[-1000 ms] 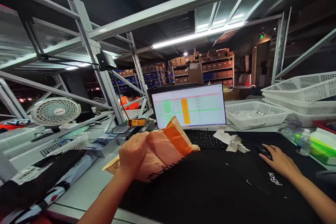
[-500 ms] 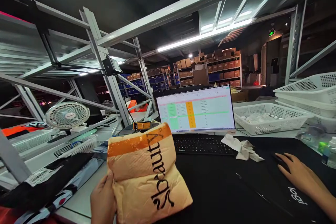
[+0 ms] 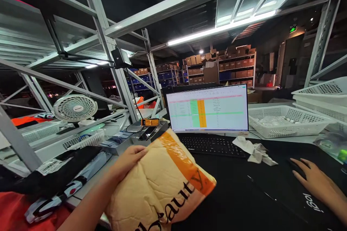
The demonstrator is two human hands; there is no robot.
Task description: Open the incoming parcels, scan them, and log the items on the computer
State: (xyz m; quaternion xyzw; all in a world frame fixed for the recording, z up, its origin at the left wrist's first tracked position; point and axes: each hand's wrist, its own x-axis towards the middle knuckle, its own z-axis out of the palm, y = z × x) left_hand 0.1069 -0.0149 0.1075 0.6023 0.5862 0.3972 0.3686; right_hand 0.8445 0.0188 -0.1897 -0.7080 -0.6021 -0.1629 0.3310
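Observation:
My left hand [image 3: 129,159] grips the upper left edge of a padded beige mailer bag [image 3: 159,184] with an orange stripe and black lettering. The bag lies tilted on the black desk mat [image 3: 244,195], its lower part running out of the frame. My right hand [image 3: 316,180] rests palm down on a black computer mouse [image 3: 295,164] at the right of the mat. A black keyboard [image 3: 214,145] and a lit monitor [image 3: 207,108] showing a spreadsheet stand behind the bag.
A crumpled white cloth [image 3: 253,148] lies right of the keyboard. White mesh baskets [image 3: 287,121] are stacked at the right. A small white fan [image 3: 75,108] and grey shelf posts [image 3: 114,68] stand at the left. Dark and red packages [image 3: 40,187] lie at the lower left.
The bag stood upright in front of me with my left hand under its left side. It is now tilted down onto the mat, gripped at its top edge. My right hand stayed on the mouse.

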